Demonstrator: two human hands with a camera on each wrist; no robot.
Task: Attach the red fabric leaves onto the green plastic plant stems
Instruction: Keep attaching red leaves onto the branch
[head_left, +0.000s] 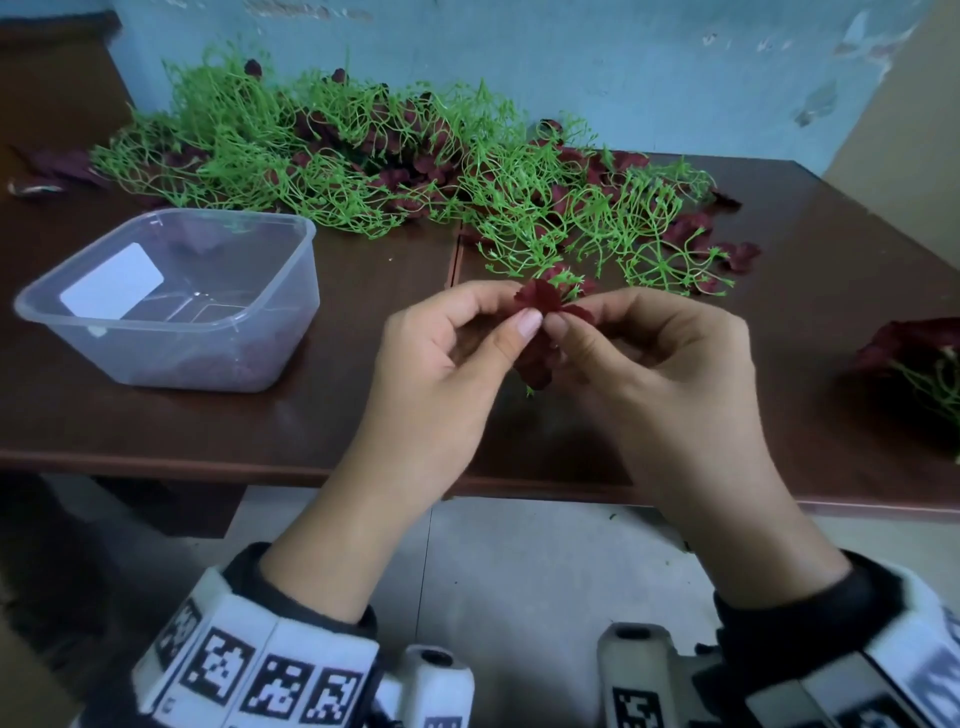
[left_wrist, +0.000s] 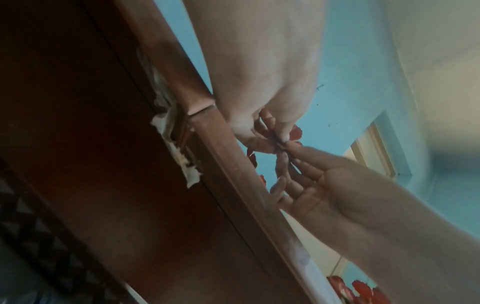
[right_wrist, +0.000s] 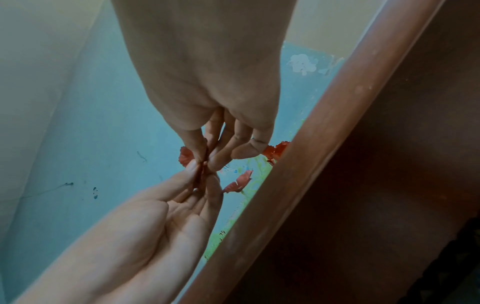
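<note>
Both wrists sit closest to my head camera, and my left hand (head_left: 441, 358) and right hand (head_left: 654, 358) meet thumb to thumb above the table's (head_left: 363, 415) front half, each pinching the same red leaf cluster (head_left: 540, 332) between thumb and fingertips. Its long axis runs roughly up and down between my hands, with a green stem tip (head_left: 530, 391) poking out below. Most of the stem is hidden behind my fingers, and both wrist views are too blurred to show how leaf and stem join.
</note>
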